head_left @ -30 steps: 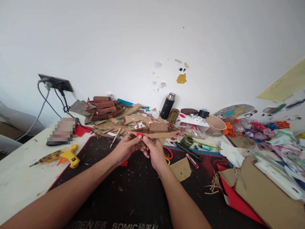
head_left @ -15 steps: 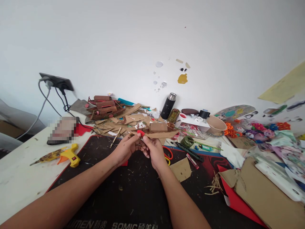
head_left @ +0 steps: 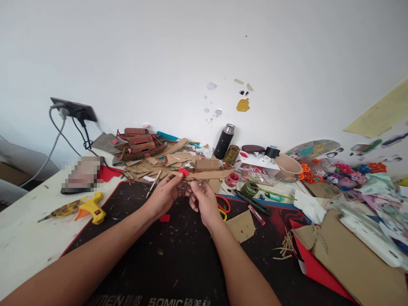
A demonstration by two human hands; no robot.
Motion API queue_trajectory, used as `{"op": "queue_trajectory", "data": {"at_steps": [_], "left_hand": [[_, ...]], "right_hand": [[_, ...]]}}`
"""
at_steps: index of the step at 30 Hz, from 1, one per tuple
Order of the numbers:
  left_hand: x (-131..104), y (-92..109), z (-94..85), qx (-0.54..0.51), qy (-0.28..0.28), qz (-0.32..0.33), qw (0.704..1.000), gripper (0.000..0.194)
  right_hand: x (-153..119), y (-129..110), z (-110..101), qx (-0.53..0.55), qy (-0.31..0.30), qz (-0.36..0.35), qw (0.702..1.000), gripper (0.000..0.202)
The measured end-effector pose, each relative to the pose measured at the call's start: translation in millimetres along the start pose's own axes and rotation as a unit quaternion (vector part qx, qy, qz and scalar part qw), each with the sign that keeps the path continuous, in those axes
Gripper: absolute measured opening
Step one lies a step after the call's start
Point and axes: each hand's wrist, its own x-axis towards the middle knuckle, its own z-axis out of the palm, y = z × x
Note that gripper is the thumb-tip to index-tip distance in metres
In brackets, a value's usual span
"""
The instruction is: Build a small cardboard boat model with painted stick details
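My left hand [head_left: 165,193] pinches a small red paper piece [head_left: 183,172] between thumb and fingers, above the mat. Close beside it, my right hand [head_left: 204,203] has its thumb and fingers pressed together; whatever sits in them is too small or hidden to name. Just beyond both hands lies a cardboard boat [head_left: 207,165] with a rounded cover. A red scrap [head_left: 165,218] rests on the black desk mat [head_left: 178,263] under my left wrist. Scissors [head_left: 225,205] with orange and yellow handles are partly covered by my right hand.
At left lies a yellow glue gun [head_left: 91,208]. Brown model boats [head_left: 140,144] and cardboard scraps [head_left: 178,159] pile along the wall, near a black thermos [head_left: 224,142]. A red paint jar [head_left: 231,179] and green jar [head_left: 249,189] stand right of centre. Cardboard [head_left: 360,255] covers the right side.
My hands have drawn slightly apart. The red paper piece now stays with my left fingers, and my right thumb has come off it. The cardboard boat appears shifted a little left and lower.
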Motion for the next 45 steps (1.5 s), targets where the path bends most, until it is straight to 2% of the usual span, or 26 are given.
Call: {"op": "queue_trajectory", "data": {"at_steps": [5,8,14,20,25,30,38,45], "left_hand": [[10,8,-8.2,0.013,0.094,0.064,0.993,0.045],[11,10,-12.0,0.08,0.118,0.078,0.987,0.046],[7,5,-19.3,0.241,0.076,0.069,0.965,0.053],[6,1,-23.3,0.332,0.037,0.083,0.939,0.051],[1,1,-20.9,0.345,0.006,0.089,0.934,0.048],[-1,2,-19.2,0.368,0.001,0.092,0.925,0.049],[-2,2,-13.2,0.321,-0.011,0.065,0.945,0.063],[2,-1,-19.9,0.308,0.004,0.072,0.949,0.062]], "right_hand": [[-2,1,1,-0.077,0.03,-0.046,0.996,0.045],[-6,-1,2,-0.148,0.047,-0.102,0.983,0.034],[-11,-10,1,-0.265,0.092,-0.208,0.937,0.024],[-12,-15,-3,-0.285,0.109,-0.206,0.93,0.024],[-13,-16,-3,-0.32,0.097,-0.198,0.922,0.024],[-12,-14,-3,-0.33,0.104,-0.207,0.915,0.023],[-10,-13,-4,-0.33,0.113,-0.212,0.913,0.021],[-12,-14,-5,-0.338,0.113,-0.212,0.91,0.019]]}}
